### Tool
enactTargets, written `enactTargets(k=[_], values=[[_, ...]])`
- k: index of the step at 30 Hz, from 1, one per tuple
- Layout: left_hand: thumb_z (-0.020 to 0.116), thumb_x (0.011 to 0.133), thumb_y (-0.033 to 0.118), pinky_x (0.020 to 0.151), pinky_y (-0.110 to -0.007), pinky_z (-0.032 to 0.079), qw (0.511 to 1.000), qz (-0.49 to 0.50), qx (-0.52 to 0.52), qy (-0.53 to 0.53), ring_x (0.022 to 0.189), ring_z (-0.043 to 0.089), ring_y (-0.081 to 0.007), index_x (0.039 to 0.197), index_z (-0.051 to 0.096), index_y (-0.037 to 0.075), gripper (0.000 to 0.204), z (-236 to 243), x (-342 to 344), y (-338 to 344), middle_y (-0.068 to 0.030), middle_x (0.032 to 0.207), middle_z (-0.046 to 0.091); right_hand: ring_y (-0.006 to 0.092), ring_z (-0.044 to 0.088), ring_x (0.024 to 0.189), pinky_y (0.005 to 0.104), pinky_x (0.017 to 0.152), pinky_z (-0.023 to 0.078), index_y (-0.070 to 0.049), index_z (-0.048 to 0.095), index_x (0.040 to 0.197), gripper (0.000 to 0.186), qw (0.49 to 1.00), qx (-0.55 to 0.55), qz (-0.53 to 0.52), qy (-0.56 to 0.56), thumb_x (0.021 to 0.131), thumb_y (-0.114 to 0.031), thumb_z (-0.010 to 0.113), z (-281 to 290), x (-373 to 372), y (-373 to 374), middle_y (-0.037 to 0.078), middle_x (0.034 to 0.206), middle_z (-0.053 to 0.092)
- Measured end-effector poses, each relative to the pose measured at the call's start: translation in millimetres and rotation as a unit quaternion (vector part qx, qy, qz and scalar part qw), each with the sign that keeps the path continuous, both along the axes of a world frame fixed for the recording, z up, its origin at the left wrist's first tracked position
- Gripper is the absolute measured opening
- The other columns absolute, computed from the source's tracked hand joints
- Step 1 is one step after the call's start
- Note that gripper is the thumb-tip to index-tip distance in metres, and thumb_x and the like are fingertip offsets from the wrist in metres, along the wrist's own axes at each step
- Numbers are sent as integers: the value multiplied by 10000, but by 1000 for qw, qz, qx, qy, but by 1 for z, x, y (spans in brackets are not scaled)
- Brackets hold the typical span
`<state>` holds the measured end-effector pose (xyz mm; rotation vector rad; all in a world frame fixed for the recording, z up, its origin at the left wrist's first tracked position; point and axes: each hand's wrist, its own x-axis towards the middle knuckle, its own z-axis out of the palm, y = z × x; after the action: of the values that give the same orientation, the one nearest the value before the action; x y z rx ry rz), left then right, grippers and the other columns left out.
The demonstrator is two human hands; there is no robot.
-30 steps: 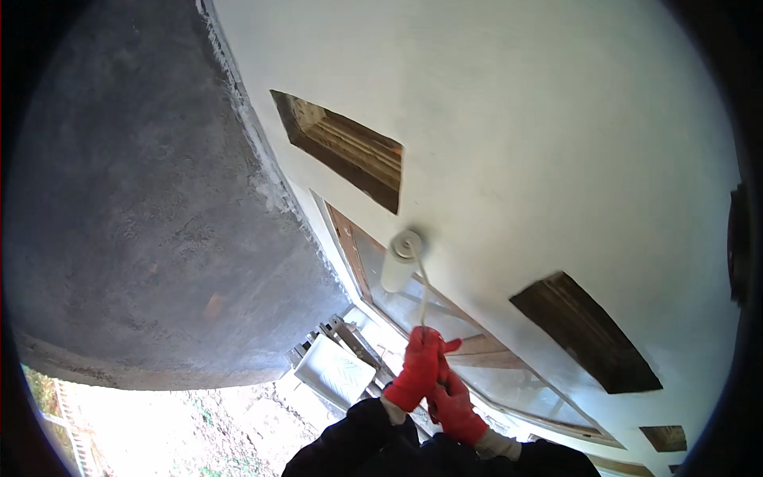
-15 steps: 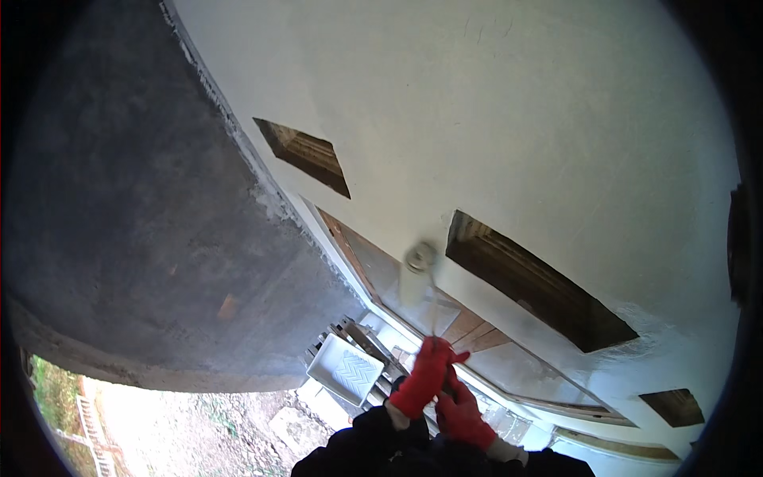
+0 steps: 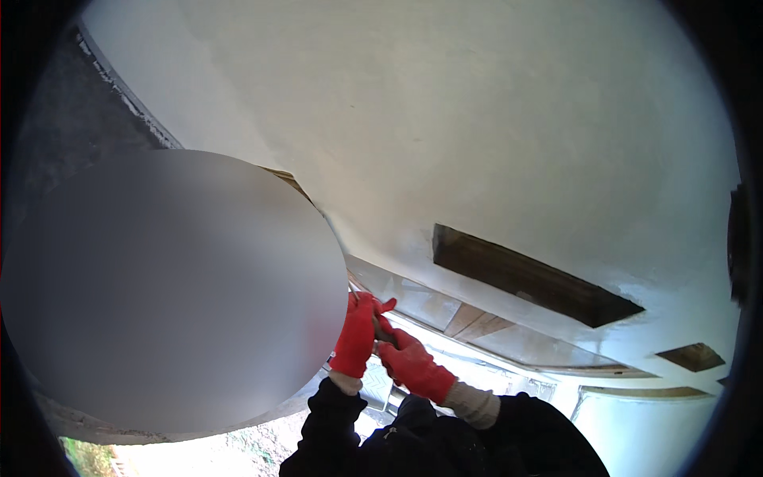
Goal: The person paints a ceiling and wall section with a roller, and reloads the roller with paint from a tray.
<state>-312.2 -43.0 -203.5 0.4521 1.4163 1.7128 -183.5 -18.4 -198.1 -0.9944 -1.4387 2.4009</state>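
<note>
Both my hands, in red gloves, are closed round the handle of a paint roller [image 3: 385,332]. My left hand [image 3: 355,334] grips it nearer the thin metal rod, and my right hand [image 3: 417,366] holds it just behind. A short piece of the rod shows above my left hand; the roller head is hidden behind a large blurred patch on the left. Above and ahead of my hands spreads a pale, smooth plastered surface [image 3: 381,119], with a long dark rectangular opening [image 3: 532,274] cut in it.
A smaller opening [image 3: 691,357] lies at the far right, and another is partly covered at the blur's edge. Below the surface runs a wood-framed glass panel [image 3: 517,346]. Part of a white paint tray [image 3: 376,385] shows beneath my hands. Bright ground lies lower left.
My hands have moved left and up with the roller, and my view has shifted. The roller head, seen earlier below the long opening, is now hidden by the blurred patch, as is most of the grey wall.
</note>
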Motion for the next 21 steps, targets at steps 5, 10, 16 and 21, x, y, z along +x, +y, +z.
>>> enactTargets(k=[5,10,16,21], values=[[424,960,122,757,-316,500,993,-90,18,-77,1004,613,-276,945,422,71,53,-11,91,-8,-51,828,517,80,482,525,242,468,410,-34,409,1317,469,999,-35,-22,-28,891,-196,520,-1,107,-10,-1,673,517],[413,975,153,760,-321,520,973,-197,-19,-117,1078,579,-276,996,401,78,79,-12,197,-17,-57,884,528,65,511,621,231,560,434,-58,399,1365,523,993,-11,-116,-28,866,-141,533,-3,222,-36,-4,753,560],[435,974,170,875,-331,485,921,-325,-65,-203,1155,531,-276,985,400,95,84,-22,316,-28,-51,975,527,51,497,617,218,556,419,-59,385,1364,515,977,36,-200,-69,861,-83,494,-1,344,-75,-6,805,548],[451,964,139,905,-331,456,863,-470,-49,-180,1138,533,-234,1034,376,89,114,-51,398,-35,-72,1011,523,117,522,929,262,812,432,-26,423,1331,505,942,28,-304,-139,835,-63,510,7,418,-120,65,1085,574]])
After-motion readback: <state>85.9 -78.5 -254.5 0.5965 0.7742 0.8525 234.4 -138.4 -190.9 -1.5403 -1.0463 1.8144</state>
